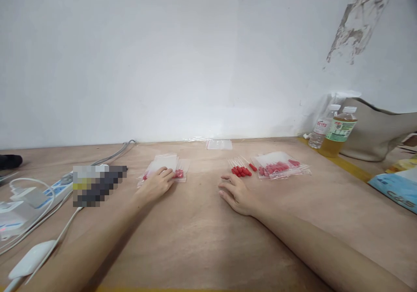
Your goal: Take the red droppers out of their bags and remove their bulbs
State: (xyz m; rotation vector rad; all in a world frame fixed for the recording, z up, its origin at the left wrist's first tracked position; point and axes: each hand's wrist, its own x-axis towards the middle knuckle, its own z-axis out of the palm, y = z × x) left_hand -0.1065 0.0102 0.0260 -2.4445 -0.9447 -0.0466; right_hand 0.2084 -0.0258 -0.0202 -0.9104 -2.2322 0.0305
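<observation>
- White plastic shows at the far left: a power strip [48, 192] with plugs and grey cables [110, 155] lies on the brown table [195, 231], beside a blurred dark patch.
- The left hand [156, 183] lies palm down, fingers loosely curled, on a stack of clear bags [166, 166] holding red-tipped pieces; it presses on the bags and grips nothing.
- One empty-looking clear bag [219, 144] lies flat near the wall, between the two hands and well behind them.
- The right hand [236, 192] rests flat and open on the table, holding nothing, fingers pointing left.
- A loose row of red-tipped droppers [241, 169] lies just beyond the right hand's fingers, near but not touching.
- To the right of them, a clear bag of droppers [278, 166] lies flat, its red bulbs bunched in the middle.
- Two bottles [330, 131] stand at the table's right rear corner, one clear, one amber, just beside a beige bag [378, 131].
- A blue packet [395, 188] lies at the right edge.
</observation>
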